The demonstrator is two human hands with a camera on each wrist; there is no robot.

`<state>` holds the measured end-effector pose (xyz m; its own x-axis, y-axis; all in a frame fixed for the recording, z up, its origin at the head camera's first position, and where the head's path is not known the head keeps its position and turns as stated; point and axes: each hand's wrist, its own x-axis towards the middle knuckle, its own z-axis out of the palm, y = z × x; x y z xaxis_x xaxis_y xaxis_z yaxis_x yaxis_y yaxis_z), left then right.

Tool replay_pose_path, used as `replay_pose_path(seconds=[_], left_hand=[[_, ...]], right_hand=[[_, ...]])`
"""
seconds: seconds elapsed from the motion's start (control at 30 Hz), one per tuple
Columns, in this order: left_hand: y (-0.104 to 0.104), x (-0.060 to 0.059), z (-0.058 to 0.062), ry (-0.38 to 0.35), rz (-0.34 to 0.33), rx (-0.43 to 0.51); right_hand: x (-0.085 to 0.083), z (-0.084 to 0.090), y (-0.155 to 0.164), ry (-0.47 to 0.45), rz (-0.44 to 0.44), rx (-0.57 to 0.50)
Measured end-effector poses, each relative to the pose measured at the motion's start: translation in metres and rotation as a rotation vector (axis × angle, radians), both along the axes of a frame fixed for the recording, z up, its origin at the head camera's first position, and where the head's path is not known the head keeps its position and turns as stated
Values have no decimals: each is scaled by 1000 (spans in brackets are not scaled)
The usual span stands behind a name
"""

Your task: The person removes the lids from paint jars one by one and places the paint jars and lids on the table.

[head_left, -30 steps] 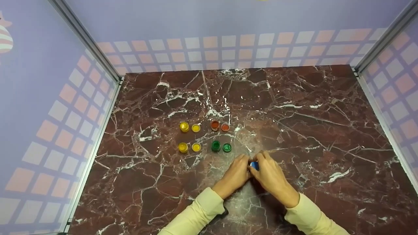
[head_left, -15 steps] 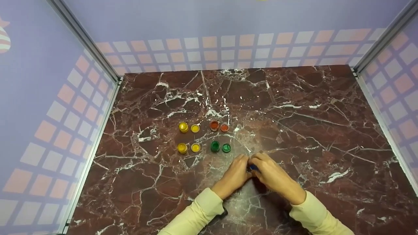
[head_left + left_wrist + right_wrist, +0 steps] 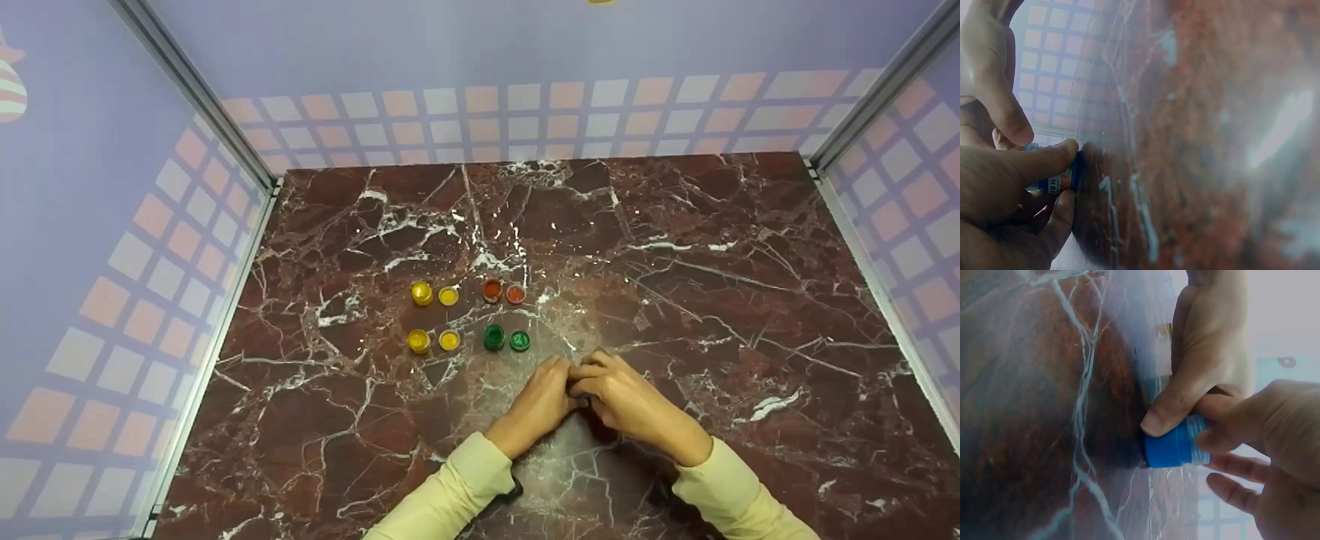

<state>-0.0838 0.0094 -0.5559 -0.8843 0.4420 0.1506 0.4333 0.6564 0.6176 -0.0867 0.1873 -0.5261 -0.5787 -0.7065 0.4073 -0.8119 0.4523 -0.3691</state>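
A small blue paint jar (image 3: 1168,449) with a clear ridged lid (image 3: 1198,439) stands between my hands, its base down at the tabletop. My left hand (image 3: 538,403) pinches its body between thumb and fingers; a printed label (image 3: 1055,184) shows between them in the left wrist view. My right hand (image 3: 630,405) is over the top, thumb and fingers curled at the lid, with other fingers spread beside it in the right wrist view. From the head view the hands hide the jar.
Left of my hands stand two yellow paint jars (image 3: 421,293), a red jar (image 3: 492,290) and a green jar (image 3: 493,337). Each has its lid lying beside it, like the green lid (image 3: 520,340). Patterned walls (image 3: 480,120) border the marble table (image 3: 337,465).
My right hand has turned and closed over the jar, so the blue top that showed between the hands is hidden. The right forearm has swung slightly right; the left hand stays in place.
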Motion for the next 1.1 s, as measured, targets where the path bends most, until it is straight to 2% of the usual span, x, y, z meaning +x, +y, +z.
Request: replay_pose_path(seconds=[0.1, 0.2, 0.3, 0.43, 0.5, 0.6, 0.7, 0.8, 1.1], left_hand=[[0, 0, 1, -10, -2, -4], [0, 0, 1, -5, -4, -5], [-1, 0, 0, 5, -6, 11], [-1, 1, -1, 9, -12, 32], [-1, 1, -2, 8, -13, 32], [0, 1, -2, 14, -11, 28], [0, 1, -1, 16, -7, 24], [0, 2, -1, 25, -7, 18], [1, 1, -3, 53, 2, -5]], right_hand=[[1, -1, 3, -30, -34, -39], [2, 0, 4, -87, -108, -106], [3, 1, 3, -140, -246, -196], [3, 3, -1, -185, -489, -292], [3, 5, -3, -218, -586, -304], [2, 7, -5, -277, -671, -276], [2, 8, -8, -302, -706, -203], [4, 7, -13, -284, -720, -132], [17, 4, -24, -242, -673, -25]])
